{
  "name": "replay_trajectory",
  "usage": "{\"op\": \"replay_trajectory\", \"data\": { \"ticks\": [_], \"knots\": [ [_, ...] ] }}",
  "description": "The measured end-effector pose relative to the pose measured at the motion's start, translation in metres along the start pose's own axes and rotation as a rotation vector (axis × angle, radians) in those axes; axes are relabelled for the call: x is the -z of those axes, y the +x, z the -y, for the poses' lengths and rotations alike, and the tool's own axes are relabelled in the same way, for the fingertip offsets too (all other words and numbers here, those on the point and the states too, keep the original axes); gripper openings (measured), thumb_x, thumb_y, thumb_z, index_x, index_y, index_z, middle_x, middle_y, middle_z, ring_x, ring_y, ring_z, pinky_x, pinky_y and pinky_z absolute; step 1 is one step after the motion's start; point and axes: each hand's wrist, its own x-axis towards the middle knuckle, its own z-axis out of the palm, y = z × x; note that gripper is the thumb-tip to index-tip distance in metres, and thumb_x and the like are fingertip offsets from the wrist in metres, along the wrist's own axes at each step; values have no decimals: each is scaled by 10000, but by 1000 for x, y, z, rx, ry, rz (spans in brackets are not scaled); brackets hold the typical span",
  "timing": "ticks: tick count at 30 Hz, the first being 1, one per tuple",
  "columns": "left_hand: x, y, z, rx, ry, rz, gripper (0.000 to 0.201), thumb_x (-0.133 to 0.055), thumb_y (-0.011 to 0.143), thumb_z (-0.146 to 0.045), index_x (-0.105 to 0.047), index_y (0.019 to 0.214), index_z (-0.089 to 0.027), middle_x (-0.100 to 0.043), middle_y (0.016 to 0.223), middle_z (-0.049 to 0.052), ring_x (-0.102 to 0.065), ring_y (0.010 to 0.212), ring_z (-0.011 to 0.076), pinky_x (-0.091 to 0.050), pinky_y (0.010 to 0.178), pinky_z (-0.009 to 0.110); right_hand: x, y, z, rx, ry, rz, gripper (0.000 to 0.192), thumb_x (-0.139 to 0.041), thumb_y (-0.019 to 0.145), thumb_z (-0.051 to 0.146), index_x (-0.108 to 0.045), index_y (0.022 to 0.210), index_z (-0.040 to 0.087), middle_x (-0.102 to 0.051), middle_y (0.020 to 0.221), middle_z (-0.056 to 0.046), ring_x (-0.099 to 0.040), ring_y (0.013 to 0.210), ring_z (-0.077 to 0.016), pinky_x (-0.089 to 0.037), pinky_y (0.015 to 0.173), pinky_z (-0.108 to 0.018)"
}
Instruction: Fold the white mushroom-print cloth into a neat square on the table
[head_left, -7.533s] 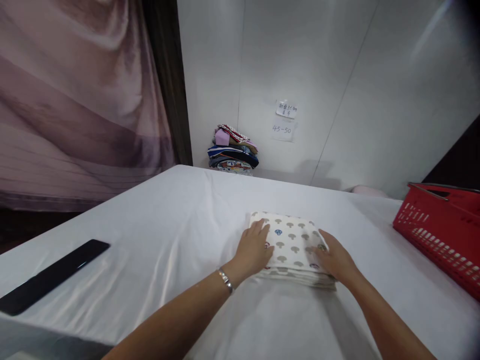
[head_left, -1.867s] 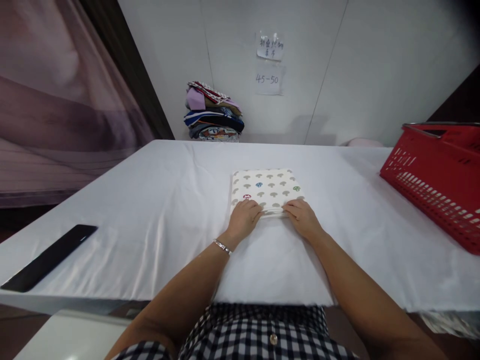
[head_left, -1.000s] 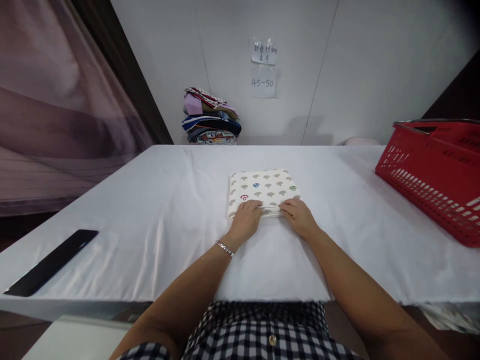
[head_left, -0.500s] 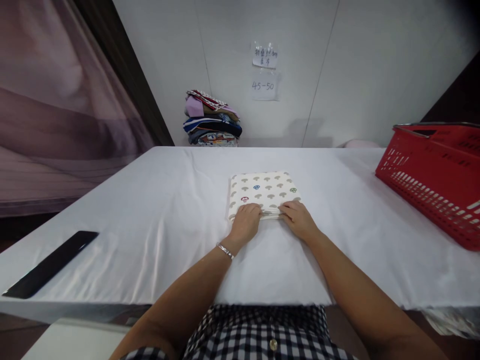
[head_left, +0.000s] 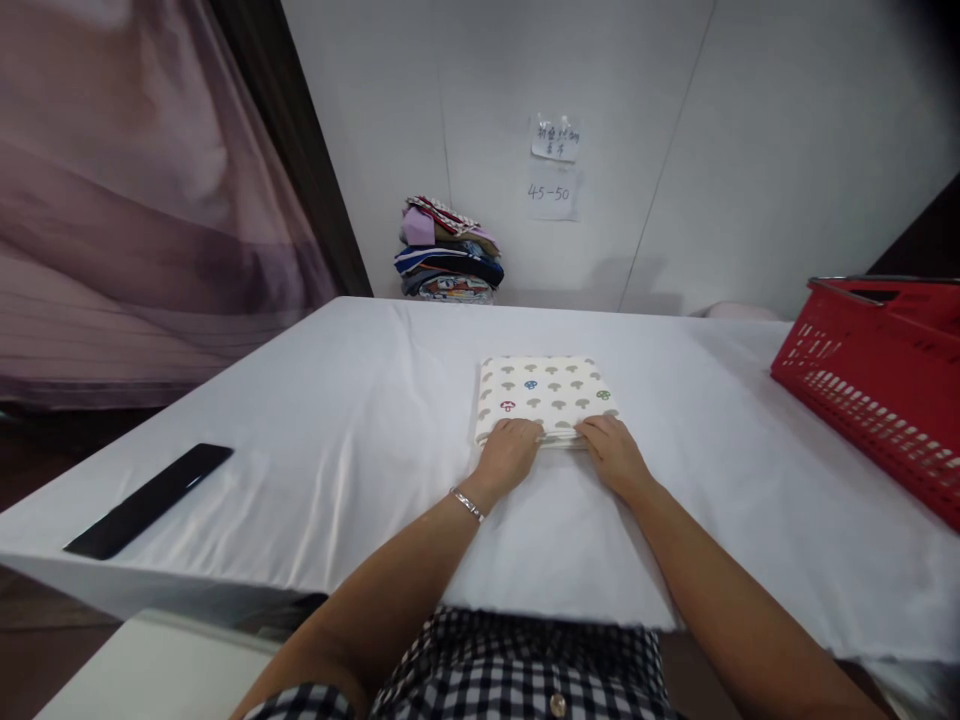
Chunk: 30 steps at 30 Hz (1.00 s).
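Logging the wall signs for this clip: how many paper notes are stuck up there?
2: an upper note with handwritten characters, and just below it a lower note reading 45-50. Nothing covers either.

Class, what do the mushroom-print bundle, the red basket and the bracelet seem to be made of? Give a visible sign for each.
Mushroom-print bundle: matte fabric, perhaps cotton; soft folded layers show at its near edge.
Red basket: probably moulded plastic, smooth; its stiff wall is evenly coloured, with neat slots.
Bracelet: likely metal, silvery and polished; it glints.
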Motion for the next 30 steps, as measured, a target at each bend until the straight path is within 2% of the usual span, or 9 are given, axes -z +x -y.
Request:
{"op": "replay_trajectory", "data": {
  "ticks": [2,6,13,19,23,26,30],
  "knots": [
    [2,-3,0,7,4,-29,242,-496,858,-123,-541,1091,-169,-629,1027,61,-553,983,200,-410,845,351,0,-1,-1,0,-2,1,274,-426,888,154,-648,1048,170,-635,997,-101,-527,906,-233,-428,785,-372],
    [6,-6,1,13,50,-25,173,-486,860,-106,-597,978,-166,-631,956,53,-551,929,196,-422,793,335,0,-2,0,7,20,-11,284,-425,883,157,-646,1061,178,-633,1011,-101,-534,928,-237,-442,798,-389],
    [12,-10,3,27,11,-52,155,-504,871,-150,-622,964,-188,-630,923,52,-551,917,188,-427,799,337,-2,3,22,85,70,-42,391,-403,894,153,-527,1261,210,-607,1146,-97,-524,1056,-243,-424,912,-440],
    [34,-37,29,237,-99,-135,201,-533,868,-269,-629,1037,-219,-627,1012,61,-550,976,211,-436,854,374,-5,2,21,66,98,-38,347,-393,909,143,-579,1195,208,-636,1068,-90,-551,983,-225,-452,863,-409],
    [37,-57,44,448,-299,-160,213,-534,845,-277,-639,1023,-224,-628,1023,40,-575,946,182,-474,838,330,-6,2,18,53,120,-38,308,-405,917,174,-621,1131,221,-640,1052,-83,-556,967,-221,-454,851,-398],
    [35,-62,44,584,-459,-145,255,-555,814,-292,-638,1048,-234,-644,967,17,-599,811,142,-498,761,282,-7,2,18,49,135,-47,292,-419,915,190,-629,1115,226,-643,1049,-77,-558,964,-219,-454,854,-398],
    [33,-58,38,634,-493,-122,296,-575,792,-323,-637,1068,-238,-662,932,9,-595,774,140,-489,746,279,-8,0,17,57,138,-64,296,-421,914,189,-624,1125,228,-641,1063,-75,-557,971,-221,-455,863,-401]
  ]
}}
